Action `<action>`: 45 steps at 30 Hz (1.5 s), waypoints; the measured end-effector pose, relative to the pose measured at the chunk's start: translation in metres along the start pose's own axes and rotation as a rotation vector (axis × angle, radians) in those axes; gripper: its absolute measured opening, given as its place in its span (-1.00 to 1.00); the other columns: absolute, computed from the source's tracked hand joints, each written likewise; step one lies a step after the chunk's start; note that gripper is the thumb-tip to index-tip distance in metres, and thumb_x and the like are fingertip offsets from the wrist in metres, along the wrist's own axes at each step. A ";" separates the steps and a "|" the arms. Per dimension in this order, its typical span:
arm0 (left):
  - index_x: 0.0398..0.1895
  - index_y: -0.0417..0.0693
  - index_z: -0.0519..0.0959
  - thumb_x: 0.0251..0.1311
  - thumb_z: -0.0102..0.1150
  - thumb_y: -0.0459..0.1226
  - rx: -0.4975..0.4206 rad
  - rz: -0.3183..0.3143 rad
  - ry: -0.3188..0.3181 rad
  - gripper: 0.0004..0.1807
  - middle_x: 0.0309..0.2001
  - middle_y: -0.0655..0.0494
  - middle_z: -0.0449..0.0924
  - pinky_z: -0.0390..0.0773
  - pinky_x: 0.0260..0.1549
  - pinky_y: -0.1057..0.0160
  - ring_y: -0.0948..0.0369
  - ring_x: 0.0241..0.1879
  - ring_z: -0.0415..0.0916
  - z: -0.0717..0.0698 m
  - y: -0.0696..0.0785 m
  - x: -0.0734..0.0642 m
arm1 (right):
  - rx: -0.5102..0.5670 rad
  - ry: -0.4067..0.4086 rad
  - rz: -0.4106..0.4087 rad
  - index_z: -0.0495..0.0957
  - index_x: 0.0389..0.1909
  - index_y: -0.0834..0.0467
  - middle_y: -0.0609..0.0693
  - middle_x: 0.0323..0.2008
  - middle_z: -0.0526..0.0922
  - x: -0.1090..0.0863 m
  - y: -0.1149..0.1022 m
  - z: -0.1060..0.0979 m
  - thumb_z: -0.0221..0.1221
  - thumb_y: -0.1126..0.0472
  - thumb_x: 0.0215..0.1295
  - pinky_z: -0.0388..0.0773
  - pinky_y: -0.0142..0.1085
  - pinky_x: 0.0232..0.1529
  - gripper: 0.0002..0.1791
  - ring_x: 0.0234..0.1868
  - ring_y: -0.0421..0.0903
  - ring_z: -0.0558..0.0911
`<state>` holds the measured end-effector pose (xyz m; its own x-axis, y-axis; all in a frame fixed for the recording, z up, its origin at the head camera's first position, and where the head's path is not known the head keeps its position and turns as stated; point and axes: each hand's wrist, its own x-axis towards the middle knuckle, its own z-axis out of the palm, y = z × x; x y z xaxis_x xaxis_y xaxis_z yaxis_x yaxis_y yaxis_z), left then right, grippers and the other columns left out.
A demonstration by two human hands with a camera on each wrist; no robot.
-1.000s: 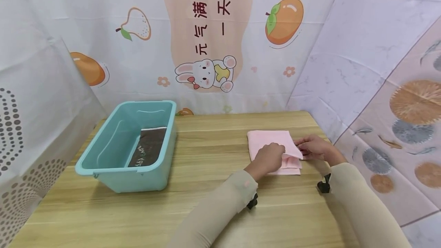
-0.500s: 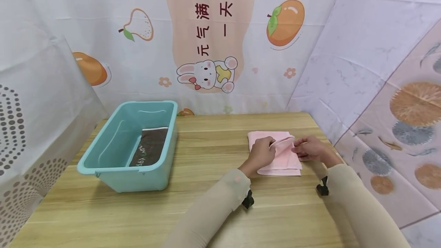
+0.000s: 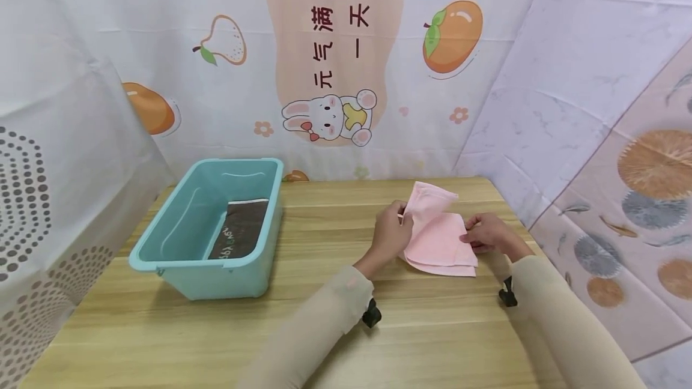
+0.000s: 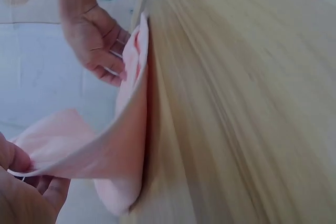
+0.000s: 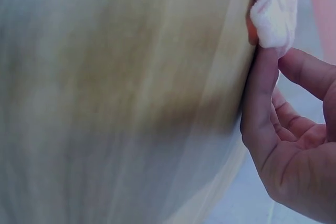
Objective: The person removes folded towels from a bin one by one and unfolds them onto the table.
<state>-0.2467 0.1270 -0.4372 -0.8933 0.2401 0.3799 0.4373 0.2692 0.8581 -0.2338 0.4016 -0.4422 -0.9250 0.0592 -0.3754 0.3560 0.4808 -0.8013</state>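
I'm holding the folded, pale-pink fabric cloth (image 3: pixel 437 246) at four o'clock on the table (image 3: pixel 335 329), left hand (image 3: pixel 391 230) tightly pinching its raised nine-o'clock flap, right hand (image 3: pixel 489 234) pinching its three-o'clock edge, probably steadying the lower layers.

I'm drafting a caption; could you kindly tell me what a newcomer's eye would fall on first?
Probably the pink cloth, at right on the table, partly raised by the left grip and pinched at its right edge by the right grip. Next, the turquoise bin at left, then the sideways cartoon rabbit on the backdrop.
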 end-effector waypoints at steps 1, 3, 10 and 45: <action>-0.12 -0.22 0.64 0.38 0.10 -0.40 -0.021 -0.009 0.004 -0.86 -0.28 0.04 0.67 0.60 -0.37 0.41 0.28 -0.31 0.60 -0.005 0.000 -0.002 | -0.003 -0.001 0.000 0.28 -0.01 0.41 0.04 -0.39 0.59 0.000 -0.001 0.000 0.33 0.43 0.26 0.70 -0.23 -0.35 -0.56 -0.42 -0.13 0.63; -0.12 -0.22 0.63 0.38 0.10 -0.40 -0.052 -0.018 0.002 -0.86 -0.27 0.04 0.67 0.62 -0.36 0.39 0.28 -0.30 0.61 -0.015 -0.002 -0.006 | -0.008 0.003 0.007 0.28 -0.01 0.42 0.05 -0.39 0.58 -0.001 -0.001 -0.001 0.33 0.45 0.25 0.70 -0.22 -0.35 -0.56 -0.42 -0.12 0.62; -0.09 -0.21 0.58 0.40 0.08 -0.38 -0.105 -0.102 0.000 -0.87 -0.23 0.04 0.63 0.63 -0.34 0.34 0.26 -0.25 0.60 -0.048 -0.013 -0.029 | -0.007 -0.015 0.014 0.26 -0.03 0.43 0.05 -0.40 0.58 -0.002 -0.002 -0.002 0.32 0.47 0.25 0.70 -0.20 -0.34 -0.56 -0.41 -0.12 0.63; 0.19 0.16 0.62 0.37 0.18 -0.27 0.862 0.314 -0.762 -0.65 -0.02 0.23 0.60 0.59 -0.23 0.30 0.26 -0.08 0.58 -0.002 0.017 -0.023 | -0.019 -0.001 0.025 0.29 0.00 0.39 0.04 -0.37 0.54 0.001 -0.004 -0.003 0.33 0.43 0.28 0.71 -0.21 -0.30 -0.57 -0.41 -0.14 0.62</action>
<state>-0.2189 0.1245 -0.4303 -0.5710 0.8207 -0.0212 0.8112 0.5680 0.1387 -0.2363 0.4020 -0.4379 -0.9159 0.0707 -0.3952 0.3760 0.4959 -0.7828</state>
